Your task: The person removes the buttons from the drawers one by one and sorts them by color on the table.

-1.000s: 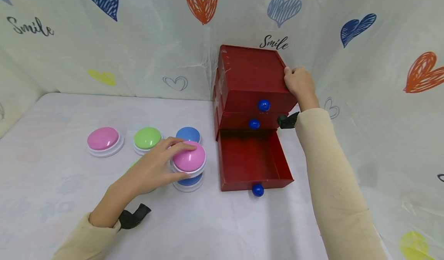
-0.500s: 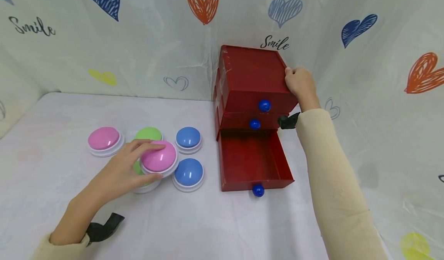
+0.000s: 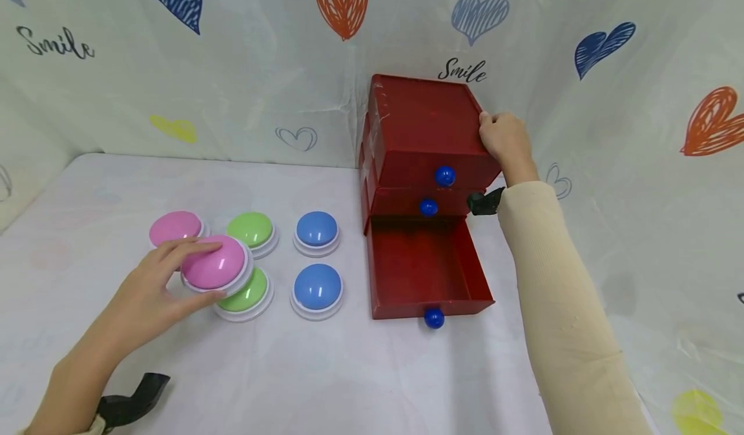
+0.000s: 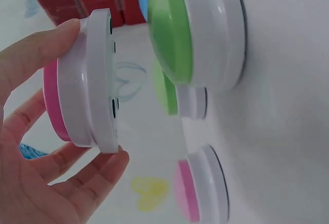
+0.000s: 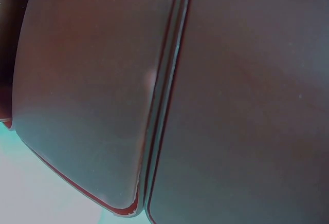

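Note:
My left hand (image 3: 145,293) grips a pink dome push button (image 3: 214,264) by its white rim, thumb on the near side and fingers on the far side. The left wrist view shows this button (image 4: 77,93) lifted off the table, its underside turned to the camera. Behind and below it are a green button (image 3: 247,293) and a second pink button (image 3: 174,227), both partly covered in the head view. At the upper right edge of a red drawer cabinet (image 3: 427,115), my right hand (image 3: 504,143) holds on; most of its fingers are hidden.
Another green button (image 3: 251,230) and two blue buttons, a far one (image 3: 316,228) and a near one (image 3: 317,288), stand on the white-covered table (image 3: 279,377). The cabinet's bottom drawer (image 3: 415,264) is pulled out, with a blue knob (image 3: 434,319) in front.
My left hand has carried the pink button leftward, from over the near blue button past the near green one. The right hand and the drawer have stayed in place.

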The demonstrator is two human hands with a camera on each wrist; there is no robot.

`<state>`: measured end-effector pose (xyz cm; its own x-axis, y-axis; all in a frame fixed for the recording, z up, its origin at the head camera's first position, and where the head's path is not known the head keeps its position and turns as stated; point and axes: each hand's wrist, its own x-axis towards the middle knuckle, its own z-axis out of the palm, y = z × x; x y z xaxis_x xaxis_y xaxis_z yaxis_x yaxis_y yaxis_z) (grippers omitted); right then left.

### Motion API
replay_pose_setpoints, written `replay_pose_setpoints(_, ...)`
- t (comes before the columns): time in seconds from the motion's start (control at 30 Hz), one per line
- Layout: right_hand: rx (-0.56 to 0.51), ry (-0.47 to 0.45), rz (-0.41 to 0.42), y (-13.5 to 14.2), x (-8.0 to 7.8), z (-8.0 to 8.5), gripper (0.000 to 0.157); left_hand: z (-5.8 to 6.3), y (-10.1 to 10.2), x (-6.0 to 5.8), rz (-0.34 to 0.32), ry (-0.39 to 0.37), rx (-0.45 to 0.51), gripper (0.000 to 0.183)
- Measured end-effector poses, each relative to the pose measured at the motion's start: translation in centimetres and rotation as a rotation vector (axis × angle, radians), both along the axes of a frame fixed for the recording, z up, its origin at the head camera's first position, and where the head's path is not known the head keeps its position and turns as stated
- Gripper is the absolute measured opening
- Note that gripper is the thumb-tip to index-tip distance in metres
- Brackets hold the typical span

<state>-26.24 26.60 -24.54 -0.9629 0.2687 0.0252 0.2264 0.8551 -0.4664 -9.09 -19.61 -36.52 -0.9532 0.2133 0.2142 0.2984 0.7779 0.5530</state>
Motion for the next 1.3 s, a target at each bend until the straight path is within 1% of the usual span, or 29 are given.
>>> replay_pose_setpoints(0.17, -0.004, -0.002, 0.0, 0.0, -0.1, 0.0, 0.06, -0.6, -1.4, 0.4, 0.045, 0.014, 0.012, 0.074)
replay_pose_setpoints(0.37, -0.004, -0.009, 0.001, -0.1, -0.1, 0.1, 0.06, -1.3, -3.3, 0.8, 0.114, -0.029, -0.015, 0.076)
replay_pose_setpoints(0.5, -0.002, -0.006, 0.0, 0.0, 0.0, 0.1, 0.059, -1.8, -4.3, 0.9, 0.138, -0.04, -0.024, 0.077)
replay_pose_setpoints(0.8, -0.003, -0.002, -0.001, 0.0, -0.1, 0.0, 0.059, -2.9, -5.9, 0.8, 0.135, -0.07, -0.037, 0.076)
replay_pose_setpoints(1.0, -0.002, 0.002, -0.001, 0.0, 0.0, 0.0, 0.059, -3.4, -6.2, 0.5, 0.137, -0.129, -0.066, 0.077)
replay_pose_setpoints(1.13, -0.002, -0.001, -0.001, 0.0, -0.1, 0.0, 0.059, -3.7, -6.5, 0.4, 0.138, -0.154, -0.079, 0.078)
replay_pose_setpoints(1.3, 0.001, 0.004, 0.0, 0.0, -0.1, 0.0, 0.059, -3.8, -6.8, 0.3, 0.121, -0.148, -0.102, 0.076)
